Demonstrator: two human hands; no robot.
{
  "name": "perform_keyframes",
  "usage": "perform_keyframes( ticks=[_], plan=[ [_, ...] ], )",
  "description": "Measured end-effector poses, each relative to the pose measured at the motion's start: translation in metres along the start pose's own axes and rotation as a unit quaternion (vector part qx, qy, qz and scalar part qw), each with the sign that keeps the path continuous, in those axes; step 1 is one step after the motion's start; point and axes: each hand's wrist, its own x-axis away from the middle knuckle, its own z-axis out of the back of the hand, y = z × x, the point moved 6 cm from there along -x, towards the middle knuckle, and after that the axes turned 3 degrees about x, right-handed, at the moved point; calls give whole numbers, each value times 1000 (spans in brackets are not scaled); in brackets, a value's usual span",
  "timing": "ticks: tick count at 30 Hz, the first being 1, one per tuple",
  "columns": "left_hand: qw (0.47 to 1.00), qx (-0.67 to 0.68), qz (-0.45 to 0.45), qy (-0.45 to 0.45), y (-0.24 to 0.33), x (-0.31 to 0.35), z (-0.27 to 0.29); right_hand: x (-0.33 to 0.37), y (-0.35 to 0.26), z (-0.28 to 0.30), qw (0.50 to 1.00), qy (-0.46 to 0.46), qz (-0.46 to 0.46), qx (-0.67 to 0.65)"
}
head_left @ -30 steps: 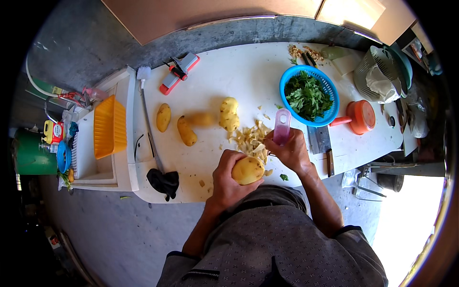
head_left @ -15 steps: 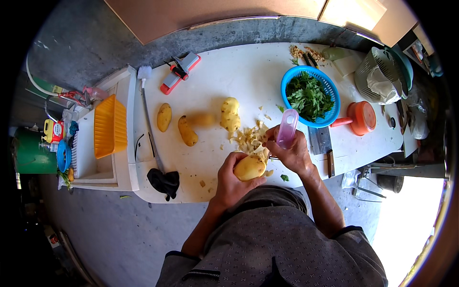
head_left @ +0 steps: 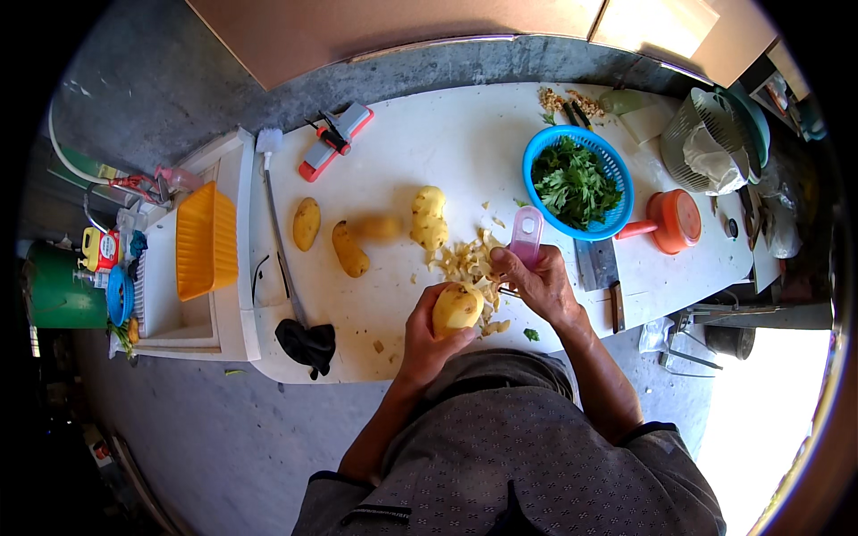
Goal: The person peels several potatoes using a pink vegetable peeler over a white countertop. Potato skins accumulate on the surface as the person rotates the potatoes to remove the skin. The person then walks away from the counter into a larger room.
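Observation:
My left hand (head_left: 420, 335) is closed around a potato (head_left: 458, 305), which is largely pale and peeled and stands tilted near the table's front edge. In my right hand (head_left: 550, 288) is a peeler with a translucent pink handle (head_left: 527, 229). Its metal end points toward the potato, with a small gap between them. A heap of peelings (head_left: 466, 262) lies just beyond both hands. Behind the heap is a knobbly, peeled-looking potato (head_left: 429, 219). Two unpeeled potatoes (head_left: 307, 223) lie farther left, with a blurred yellow-brown shape (head_left: 379, 226) beside the nearer one.
Right of my right hand lies a cleaver (head_left: 599, 261), beside a blue basket (head_left: 628, 195) of leafy greens and a red-orange pan (head_left: 677, 221). A grey-and-red block-shaped tool (head_left: 336, 143) sits at the back left. On the left stands a sink (head_left: 174, 335) with an orange basket (head_left: 206, 241).
The potato has been turned more upright in my left hand. My right hand and the peeler have drawn slightly back from it, the handle now nearer to me.

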Motion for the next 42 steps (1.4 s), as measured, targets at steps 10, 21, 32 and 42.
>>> perform_keyframes(
  ticks=[10, 21, 32, 42],
  plan=[
    [991, 95, -73, 53, 21, -6, 21, 1, -17, 3, 985, 8, 113, 131],
    [995, 21, -59, 74, 14, 0, 19, 1, -6, 9, 999, -2, -27, -37],
    [956, -233, -161, 73, 35, 3, -20, 6, -51, -37, 961, 21, -26, -275],
    [951, -246, -164, 91, 29, 4, -21, 5, -36, -38, 980, 63, -77, -171]
  ],
)
